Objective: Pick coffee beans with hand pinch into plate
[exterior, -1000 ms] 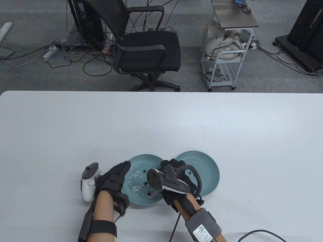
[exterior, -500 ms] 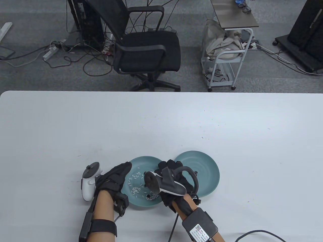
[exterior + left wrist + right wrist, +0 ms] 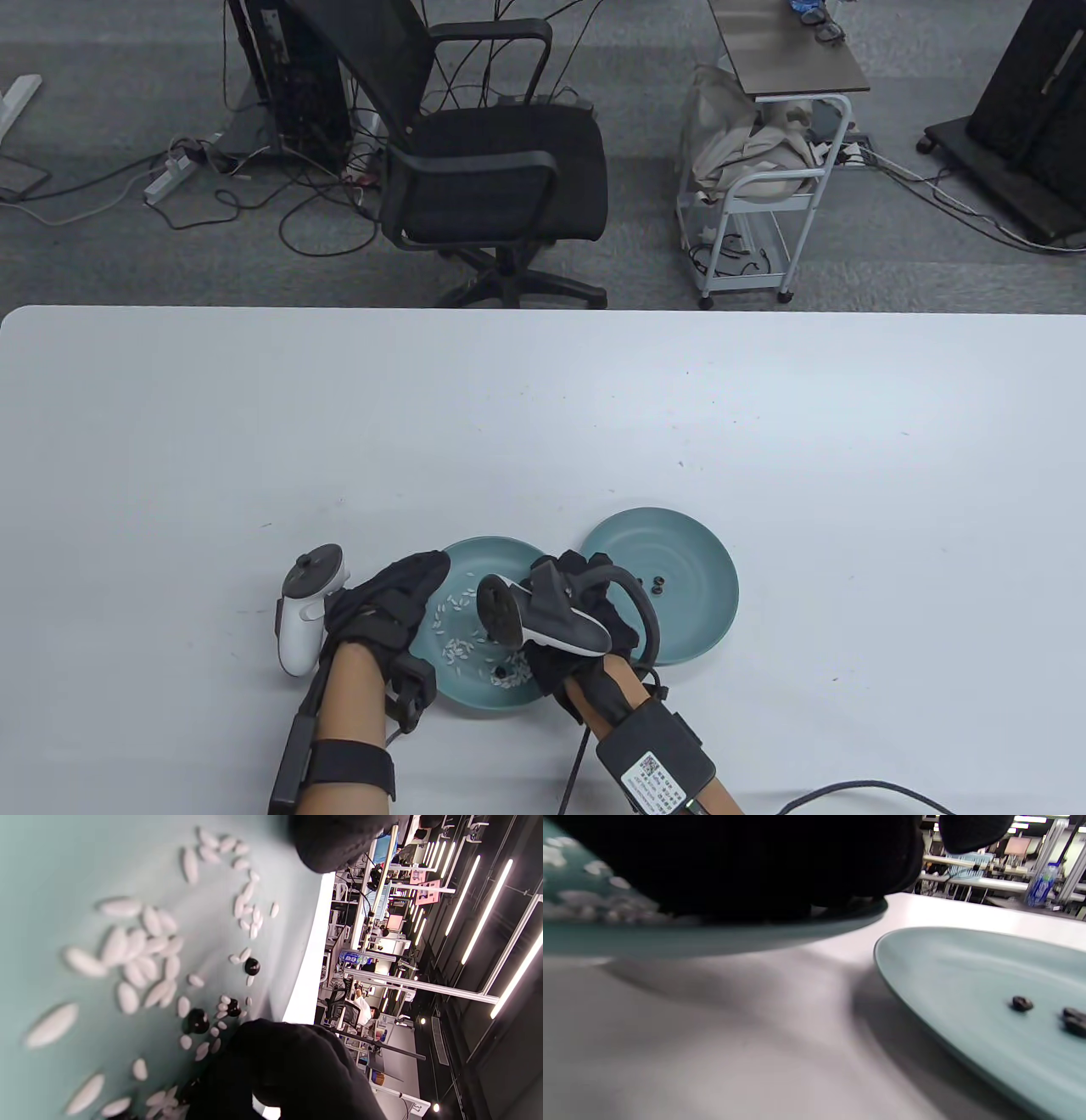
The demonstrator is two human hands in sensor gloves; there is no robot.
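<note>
The white table [image 3: 543, 407] carries two teal plates side by side near its front edge, their rims close together. The left plate [image 3: 475, 556] holds a scatter of white grains [image 3: 140, 955] mixed with a few dark coffee beans [image 3: 252, 966]; the right plate [image 3: 687, 586] holds only two or three coffee beans already dropped there [image 3: 655, 585], lying just right of the right hand's tracker ring.

The left hand [image 3: 390, 607] rests on the left rim of the left plate, gloved fingers laid over the edge and reaching in above the grains. It seems to steady the plate, but whether the fingers actually grip the rim cannot be told — the glove hides the contact. Its white tracker [image 3: 299, 624] sticks out to its left, above the bare table.

The right hand [image 3: 585, 624] hangs over the right half of the left plate, its grey tracker [image 3: 543, 620] on top hiding the fingers from above. In the left wrist view the black gloved fingers [image 3: 288, 1065] come down bunched together onto the grains, with dark beans lying just beside and beyond their tips. Whether a bean is pinched between them cannot be told — the fingertips are out of sight in every view. In the right wrist view the dark glove fills the top, over the left plate's rim, and the right plate's beans [image 3: 1022, 1003] lie well off to the hand's right.
</note>
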